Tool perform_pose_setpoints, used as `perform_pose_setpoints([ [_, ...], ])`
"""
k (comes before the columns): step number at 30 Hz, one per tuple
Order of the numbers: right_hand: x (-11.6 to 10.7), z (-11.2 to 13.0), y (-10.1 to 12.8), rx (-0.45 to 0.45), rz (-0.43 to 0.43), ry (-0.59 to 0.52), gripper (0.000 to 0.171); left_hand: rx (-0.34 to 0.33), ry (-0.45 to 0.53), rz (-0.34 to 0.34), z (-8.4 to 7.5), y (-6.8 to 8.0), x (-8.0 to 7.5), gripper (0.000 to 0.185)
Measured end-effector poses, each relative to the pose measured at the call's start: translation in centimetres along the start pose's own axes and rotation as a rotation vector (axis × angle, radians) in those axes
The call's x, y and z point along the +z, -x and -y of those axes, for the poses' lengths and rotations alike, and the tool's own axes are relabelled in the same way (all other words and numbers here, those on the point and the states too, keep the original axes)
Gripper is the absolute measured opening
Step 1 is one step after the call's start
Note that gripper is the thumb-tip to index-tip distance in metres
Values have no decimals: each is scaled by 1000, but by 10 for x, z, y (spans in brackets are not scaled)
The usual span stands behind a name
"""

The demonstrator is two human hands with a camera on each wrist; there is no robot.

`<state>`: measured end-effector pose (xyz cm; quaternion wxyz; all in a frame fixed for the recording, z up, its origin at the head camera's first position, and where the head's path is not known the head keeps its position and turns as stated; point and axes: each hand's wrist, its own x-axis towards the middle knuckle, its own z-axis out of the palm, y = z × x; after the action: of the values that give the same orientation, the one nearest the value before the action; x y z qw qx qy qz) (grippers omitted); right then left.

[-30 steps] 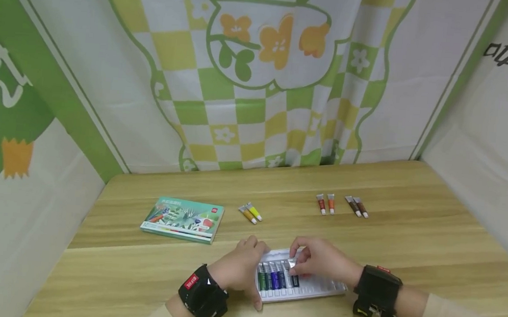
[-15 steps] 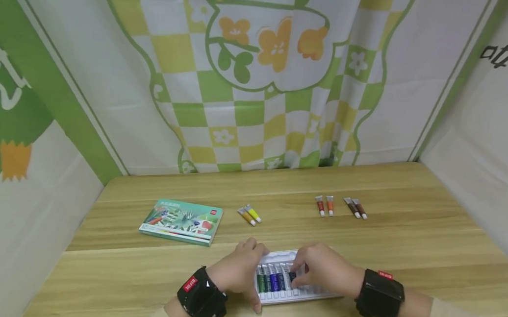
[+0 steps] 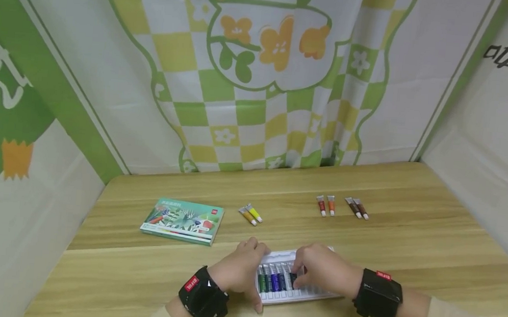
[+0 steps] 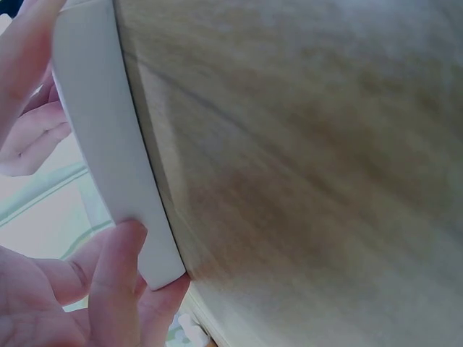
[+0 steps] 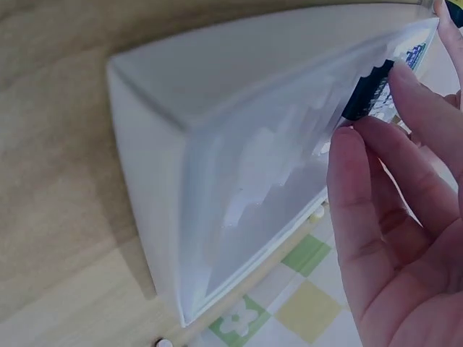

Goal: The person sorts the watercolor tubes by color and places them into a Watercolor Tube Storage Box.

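Observation:
A white plastic tray [image 3: 315, 293] lies near the table's front edge, with green, blue and purple paint tubes [image 3: 272, 280] in its left slots. My left hand [image 3: 246, 273] grips the tray's left end; in the left wrist view its thumb and fingers [image 4: 119, 267] wrap the tray's corner [image 4: 108, 144]. My right hand [image 3: 312, 270] rests over the tray's middle. Its fingertips [image 5: 347, 144] press on a dark tube [image 5: 365, 94] lying in a slot of the tray [image 5: 217, 144]. The slots to the right hold nothing.
On the wooden table [image 3: 407, 248] lie a green paint box [image 3: 182, 220] at the left, two yellow tubes [image 3: 250, 214] in the middle, a red and orange pair [image 3: 325, 205] and two brown tubes [image 3: 356, 208] further right. Cloth walls enclose three sides.
My right hand has come down from holding the dark tube above the tray to pressing it flat into a slot. The left hand has stayed on the tray's end.

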<state>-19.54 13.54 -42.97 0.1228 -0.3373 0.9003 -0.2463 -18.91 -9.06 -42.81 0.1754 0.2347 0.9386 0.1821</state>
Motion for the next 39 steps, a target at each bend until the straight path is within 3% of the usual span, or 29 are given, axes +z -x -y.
perform_pose_setpoints([
  [12,-3,-1,4,-44,43,9,20,10,-13,0,-1,2,3,113],
  [20,-6,-8,1,-97,21,17,17,-6,6,-2,1,2,5,114],
  [24,-13,-17,-3,-63,24,-100,18,-9,12,-8,3,3,4,113],
  [30,-38,-54,-8,62,-45,-321,10,-5,14,-15,5,2,1,114],
  [39,-87,-147,0,302,-253,-405,23,7,12,-15,4,0,2,114],
])
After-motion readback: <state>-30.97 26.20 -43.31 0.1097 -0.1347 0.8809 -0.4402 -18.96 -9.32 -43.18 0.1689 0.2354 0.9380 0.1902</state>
